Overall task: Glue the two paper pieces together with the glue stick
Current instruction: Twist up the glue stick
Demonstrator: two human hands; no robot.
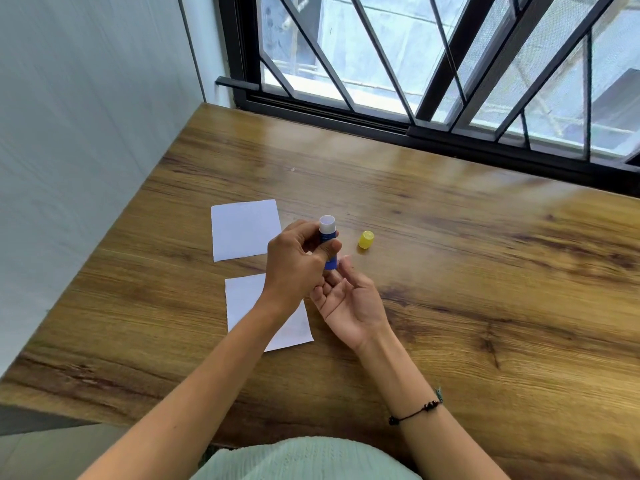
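Head view: the left hand [294, 258] grips the uncapped blue cylindrical glue stick [328, 237] upright above the wooden table [450, 254]. The right hand [349, 299] lies palm-up, fingers relaxed, just below it. Its yellow plastic cap [366, 239] sits right of the grip; two white paper squares, far [242, 230] and near [249, 299], lie left.

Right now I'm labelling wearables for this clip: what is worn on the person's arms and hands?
Both forearms are bare, with no sleeves in view. The right wrist carries a thin black cord bracelet with small dark beads and a little greenish charm. The left hand and right hand show no gloves; no rings are visible.
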